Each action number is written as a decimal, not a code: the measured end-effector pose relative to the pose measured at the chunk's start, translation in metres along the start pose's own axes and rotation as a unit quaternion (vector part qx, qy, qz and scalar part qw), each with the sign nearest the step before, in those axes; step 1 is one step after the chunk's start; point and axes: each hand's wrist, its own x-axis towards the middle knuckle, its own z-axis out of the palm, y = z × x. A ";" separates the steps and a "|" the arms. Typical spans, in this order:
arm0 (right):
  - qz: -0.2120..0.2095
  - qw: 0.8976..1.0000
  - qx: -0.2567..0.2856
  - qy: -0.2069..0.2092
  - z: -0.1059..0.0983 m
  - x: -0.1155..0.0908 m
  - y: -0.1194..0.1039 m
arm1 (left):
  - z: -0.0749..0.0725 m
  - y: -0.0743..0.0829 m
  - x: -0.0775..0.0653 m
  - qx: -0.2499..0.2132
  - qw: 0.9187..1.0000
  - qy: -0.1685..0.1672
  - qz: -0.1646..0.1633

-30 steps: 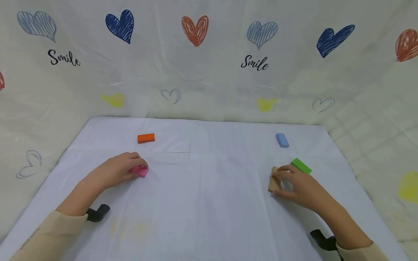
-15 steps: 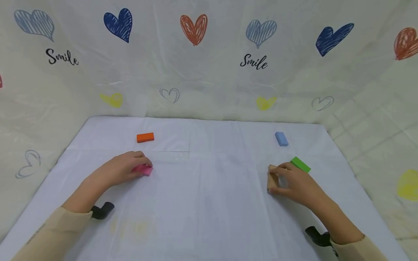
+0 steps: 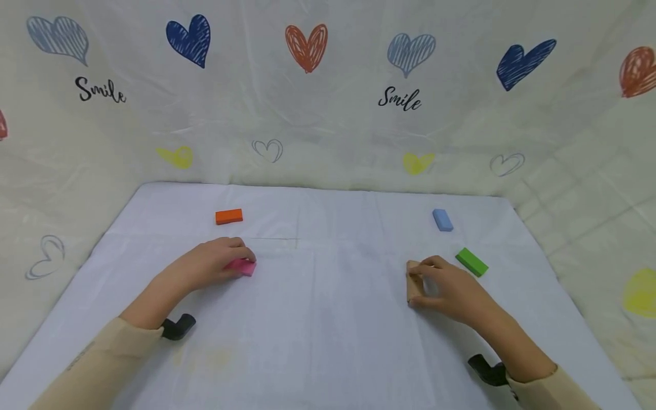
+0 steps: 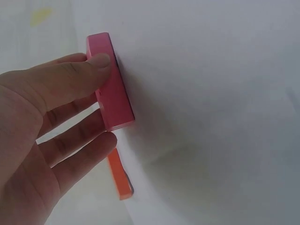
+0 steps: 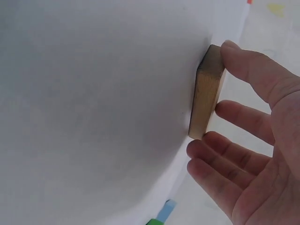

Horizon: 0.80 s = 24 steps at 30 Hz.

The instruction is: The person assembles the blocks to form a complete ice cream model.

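Note:
My left hand pinches a pink wooden block between thumb and fingers, close over the white cloth on the left half. In the left wrist view the thumb lies across the block's face. On the right half, my right hand holds a plain wood-coloured block by its ends, thumb at one end and fingertips at the other. In the head view this tan block stands just left of the fingers, partly covered by them. The pink block is mostly hidden under the left fingers there.
An orange block lies behind the left hand. A blue block and a green block lie beyond the right hand. The white cloth spans the table up to a heart-printed backdrop.
The left hand has shifted right with the pink block. The right hand has slid left with the wooden block, leaving the green block fully in sight.

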 end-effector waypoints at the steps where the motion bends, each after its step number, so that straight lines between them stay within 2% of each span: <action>1: -0.002 1.000 -0.001 -0.001 0.000 0.001 -0.001 | 0.000 0.001 0.002 0.002 1.000 0.000 0.003; 8: -0.023 1.000 -0.003 -0.006 0.002 0.010 -0.014 | -0.001 0.012 0.016 0.003 1.000 0.006 0.022; 14: -0.025 0.999 -0.003 -0.022 0.007 0.017 -0.025 | 0.001 0.021 0.026 0.001 0.999 0.015 0.038; 24: -0.050 0.998 0.013 -0.023 0.014 0.025 -0.042 | 0.007 0.030 0.040 0.005 0.999 0.018 0.040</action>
